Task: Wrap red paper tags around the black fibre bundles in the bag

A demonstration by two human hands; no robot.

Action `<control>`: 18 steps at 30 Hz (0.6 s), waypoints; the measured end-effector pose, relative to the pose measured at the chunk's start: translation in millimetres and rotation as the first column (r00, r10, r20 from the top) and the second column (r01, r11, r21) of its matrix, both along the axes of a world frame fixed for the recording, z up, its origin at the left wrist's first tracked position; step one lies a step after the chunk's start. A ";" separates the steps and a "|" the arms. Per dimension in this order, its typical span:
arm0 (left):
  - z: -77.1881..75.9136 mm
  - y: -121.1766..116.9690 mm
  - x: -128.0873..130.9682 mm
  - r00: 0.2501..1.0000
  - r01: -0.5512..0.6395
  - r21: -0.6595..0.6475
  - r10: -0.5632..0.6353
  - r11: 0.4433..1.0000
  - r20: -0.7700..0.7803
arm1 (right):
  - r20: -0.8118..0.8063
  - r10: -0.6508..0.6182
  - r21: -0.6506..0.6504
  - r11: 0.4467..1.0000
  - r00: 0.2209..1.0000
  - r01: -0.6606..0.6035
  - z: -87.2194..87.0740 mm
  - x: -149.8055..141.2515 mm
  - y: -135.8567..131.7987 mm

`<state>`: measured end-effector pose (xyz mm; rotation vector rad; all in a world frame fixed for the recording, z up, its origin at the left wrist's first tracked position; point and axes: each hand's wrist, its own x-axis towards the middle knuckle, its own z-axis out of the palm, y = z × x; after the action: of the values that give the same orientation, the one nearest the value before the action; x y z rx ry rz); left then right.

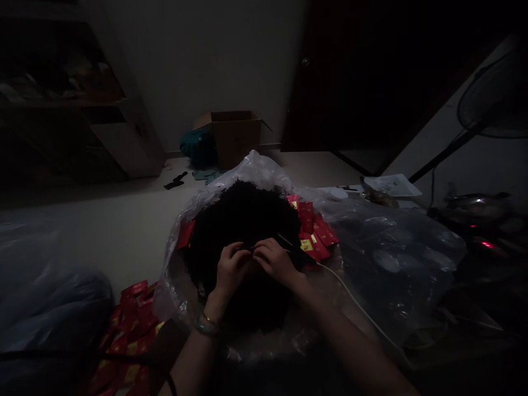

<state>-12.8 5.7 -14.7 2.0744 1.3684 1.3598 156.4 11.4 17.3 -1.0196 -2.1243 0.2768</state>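
Note:
Both hands meet over a large mound of black, frizzy material (247, 214) lying in clear plastic sheeting (173, 291). My left hand (231, 267) is closed, thumb and fingertips pinched together. Beside it, my right hand (274, 258) is pinched too, its fingertips almost touching the left ones. Whatever sits between the fingers is dark and small, and I cannot make it out against the black. A thin, shiny sliver (284, 240) shows just behind my right hand. Red packets (317, 234) with yellow patches lie to the right of the mound.
More red packets (132, 335) are heaped at lower left. A white cord (355, 300) runs down at right, beside a filled clear plastic bag (396, 247). Beyond stand an open cardboard box (237, 137), a teal bundle (198, 146) and, far right, a fan (495, 99). The room is dim.

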 end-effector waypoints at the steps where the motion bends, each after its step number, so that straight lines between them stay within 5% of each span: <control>1: -0.7 0.3 -0.6 1.000 -0.003 0.022 0.003 1.000 -0.014 | -0.062 -0.009 -0.043 0.999 0.998 0.006 -2.5 2.2 0.1; 5: -1.5 2.4 -4.2 0.998 -0.056 0.114 0.059 0.992 -0.032 | -0.131 -0.209 -0.351 0.924 0.969 0.152 -23.8 12.7 -3.7; 8: 0.8 3.1 -6.8 0.985 -0.126 0.195 0.147 0.973 -0.093 | 0.169 -0.067 -0.520 0.841 0.983 0.147 -41.8 16.7 -14.0; 12: 2.3 3.2 -8.4 0.963 -0.107 0.258 0.165 0.960 -0.212 | 0.420 0.059 -0.538 0.820 0.906 0.195 -45.2 9.9 -26.8; 18: -3.9 5.6 -10.4 0.979 -0.098 0.250 0.139 0.963 -0.150 | 0.415 0.058 -0.616 0.753 0.908 0.233 -28.9 11.3 -22.6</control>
<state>-23.2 11.3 -18.5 2.3433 1.4802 1.4974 167.7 -11.3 -11.7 -1.7102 -2.3939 0.8805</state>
